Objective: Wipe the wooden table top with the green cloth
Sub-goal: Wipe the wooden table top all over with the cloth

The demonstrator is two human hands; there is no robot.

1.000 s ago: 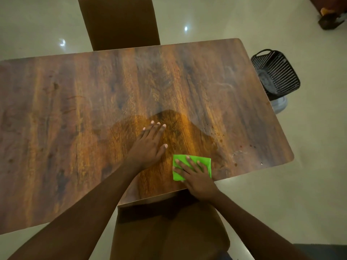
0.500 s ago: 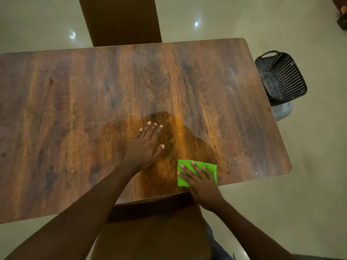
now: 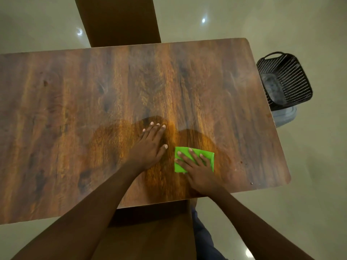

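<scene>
1. I have the right hand (image 3: 199, 171) pressed flat on the green cloth (image 3: 194, 160), fingers spread over it. It pins the cloth under the palm and does not clench it. The folded cloth lies on the near right part of the wooden table top (image 3: 75, 109), close to the near edge.
2. My left hand (image 3: 150, 145) is flat and empty on the wood just left of the cloth, not touching it. I would use it only as a brace.
3. To wipe well, I judge that steady downward pressure with long, overlapping strokes will do best, with the fingers spread so the cloth does not bunch or unfold.
4. Small specks (image 3: 251, 183) sit near the near right corner, and faint hazy smears show further out towards the far right. I would work towards those next.
5. A black basket (image 3: 285, 81) stands on the floor off the right edge, so I would end strokes short of it and not flick crumbs in.
</scene>
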